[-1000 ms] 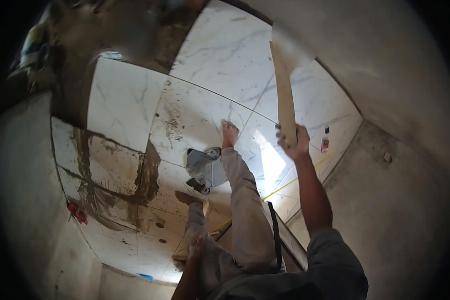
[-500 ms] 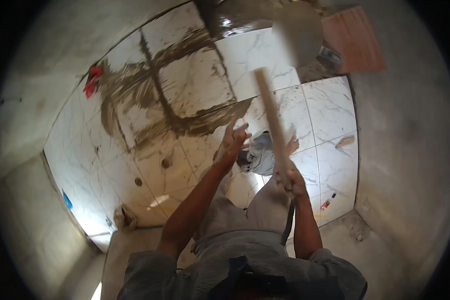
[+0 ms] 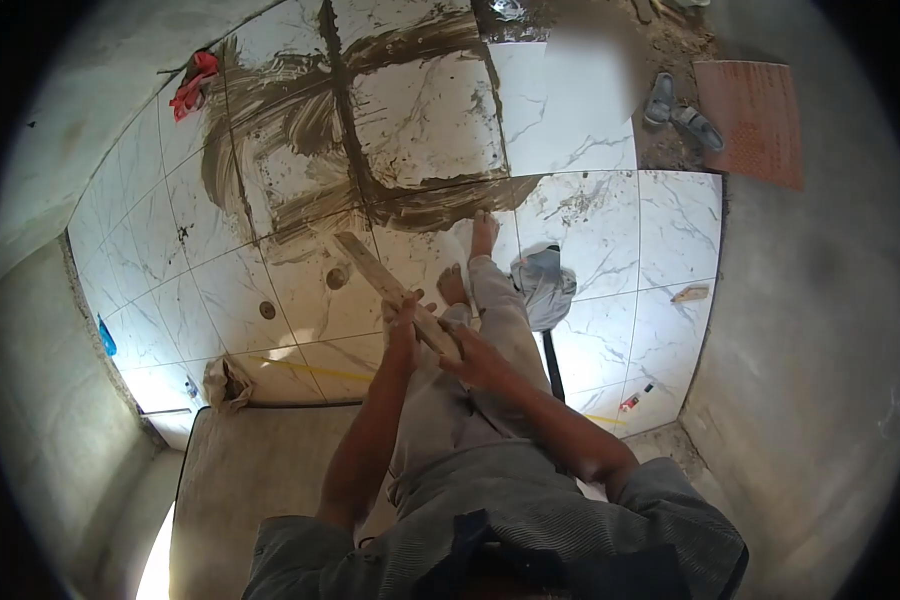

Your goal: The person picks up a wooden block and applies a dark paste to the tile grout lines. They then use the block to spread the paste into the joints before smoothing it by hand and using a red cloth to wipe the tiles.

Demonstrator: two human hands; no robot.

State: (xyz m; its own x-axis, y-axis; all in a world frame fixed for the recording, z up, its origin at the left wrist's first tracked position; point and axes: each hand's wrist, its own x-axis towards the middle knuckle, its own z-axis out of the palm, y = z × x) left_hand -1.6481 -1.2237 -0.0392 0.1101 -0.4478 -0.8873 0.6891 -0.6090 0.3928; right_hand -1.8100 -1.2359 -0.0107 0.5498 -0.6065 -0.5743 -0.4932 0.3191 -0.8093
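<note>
A pale wooden stick (image 3: 370, 266) slants across in front of my body, its far end pointing up and to the left. My left hand (image 3: 403, 325) is closed around its middle. Lower down, my right hand (image 3: 473, 357) grips the near end. My bare feet stand on marbled white floor tiles (image 3: 600, 240), just beyond the hands. To the right of my legs lies a crumpled grey cloth (image 3: 544, 285). Brown mortar (image 3: 440, 205) is smeared over the joints and tiles ahead.
A red cloth (image 3: 194, 84) lies at the left wall. Shoes (image 3: 660, 98) and a reddish panel (image 3: 755, 125) sit at the far right. Two round holes (image 3: 267, 310) mark the tiles. A beige bag (image 3: 227, 384) is at the ledge (image 3: 270, 460). A wood scrap (image 3: 690, 293) lies right.
The stick has swung from upright on the right to a slant on the left. My left hand, open before, now holds it too. My right hand moved left, and the view shifted.
</note>
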